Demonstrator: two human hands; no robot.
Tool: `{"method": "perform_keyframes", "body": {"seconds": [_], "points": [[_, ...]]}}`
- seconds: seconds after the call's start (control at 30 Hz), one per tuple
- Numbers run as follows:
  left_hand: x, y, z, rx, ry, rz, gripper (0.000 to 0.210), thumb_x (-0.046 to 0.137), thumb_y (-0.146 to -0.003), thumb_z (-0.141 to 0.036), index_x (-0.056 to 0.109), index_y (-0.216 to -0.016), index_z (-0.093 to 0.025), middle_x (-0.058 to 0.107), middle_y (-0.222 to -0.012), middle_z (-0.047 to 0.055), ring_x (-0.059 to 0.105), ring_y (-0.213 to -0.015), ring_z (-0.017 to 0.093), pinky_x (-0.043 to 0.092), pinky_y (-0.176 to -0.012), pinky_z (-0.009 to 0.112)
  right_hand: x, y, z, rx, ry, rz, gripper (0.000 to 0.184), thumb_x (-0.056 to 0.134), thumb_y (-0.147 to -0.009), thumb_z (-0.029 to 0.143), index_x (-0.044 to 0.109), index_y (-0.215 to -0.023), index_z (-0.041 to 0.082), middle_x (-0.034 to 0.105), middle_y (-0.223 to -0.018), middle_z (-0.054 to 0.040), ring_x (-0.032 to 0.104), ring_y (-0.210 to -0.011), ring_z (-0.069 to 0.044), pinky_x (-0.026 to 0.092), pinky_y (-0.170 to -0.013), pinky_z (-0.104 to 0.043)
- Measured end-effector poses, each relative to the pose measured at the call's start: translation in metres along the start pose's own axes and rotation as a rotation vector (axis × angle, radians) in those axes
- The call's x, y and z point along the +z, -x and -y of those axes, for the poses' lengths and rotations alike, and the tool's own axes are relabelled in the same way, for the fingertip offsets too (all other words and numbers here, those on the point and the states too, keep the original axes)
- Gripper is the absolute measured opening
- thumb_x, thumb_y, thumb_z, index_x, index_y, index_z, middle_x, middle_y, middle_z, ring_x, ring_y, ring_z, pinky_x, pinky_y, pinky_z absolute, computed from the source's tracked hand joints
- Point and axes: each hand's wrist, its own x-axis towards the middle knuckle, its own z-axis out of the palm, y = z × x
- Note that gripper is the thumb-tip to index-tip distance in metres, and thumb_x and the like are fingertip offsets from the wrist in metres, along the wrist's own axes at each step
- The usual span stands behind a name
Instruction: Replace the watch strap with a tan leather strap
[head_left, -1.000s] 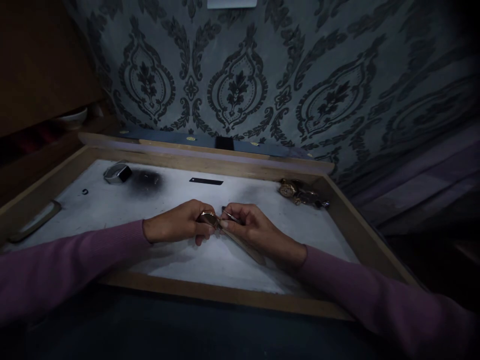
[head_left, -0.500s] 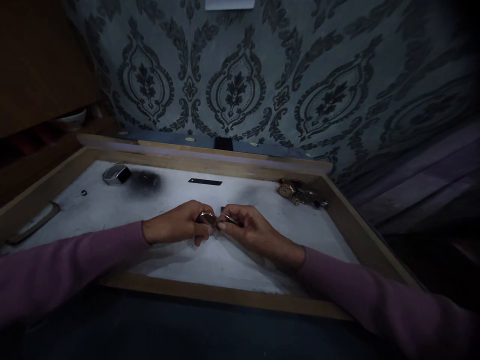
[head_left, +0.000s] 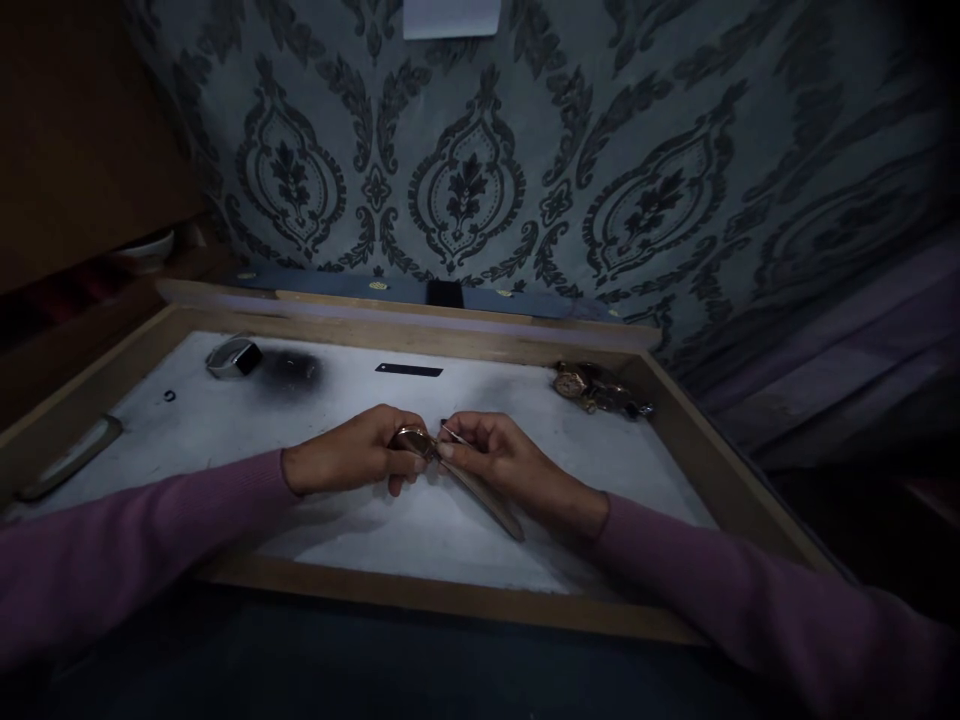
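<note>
Backdrop: patterned wall [head_left: 540, 120], dimly lit.
Tray [head_left: 450, 606]: wooden, white-bottomed.
Left hand [head_left: 356, 452]: fingers closed around round watch [head_left: 412, 438], above the tray's middle.
Right hand [head_left: 510, 458]: pinching thin tool [head_left: 454, 434] (its tip hard to make out) beside the watch; strap [head_left: 491, 505] slants beneath, toward the near edge.
Far left corner: silver watch [head_left: 234, 357].
Left edge: curved band [head_left: 79, 458]; ring [head_left: 169, 396] near.
Far edge: black strip [head_left: 409, 370].
Far right corner: heaped watches [head_left: 574, 385].

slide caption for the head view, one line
Left hand grips a round watch, right hand a slim tool near its strap, over a wooden tray.
</note>
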Motion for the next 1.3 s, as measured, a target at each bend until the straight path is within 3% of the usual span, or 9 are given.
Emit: {"method": "perform_keyframes", "body": {"seconds": [0.7,1.3], "points": [[0.007,-0.002,0.002,0.005,0.067,-0.102,0.009,0.061,-0.081,-0.022,0.055,-0.078,-0.015,0.053,-0.063,-0.005,0.052,-0.053,0.008,0.042,-0.054,0.022,-0.005,-0.003,-0.010,-0.051,0.042,0.001,0.016,0.061,-0.086,0.031,0.058,-0.080,0.017,0.061,-0.072,-0.0014,0.053,-0.064,-0.013,0.040,-0.061,-0.027],[0.007,-0.003,0.002,-0.009,0.067,-0.086,0.010,0.061,-0.080,-0.023,0.055,-0.078,-0.015,0.054,-0.064,-0.004,0.052,-0.054,0.009,0.043,-0.054,0.023,-0.004,-0.003,-0.012,-0.049,0.015,-0.002,0.017,0.061,-0.086,0.032,0.057,-0.080,0.017,0.062,-0.072,-0.0013,0.053,-0.064,-0.012,0.041,-0.060,-0.026]]}}
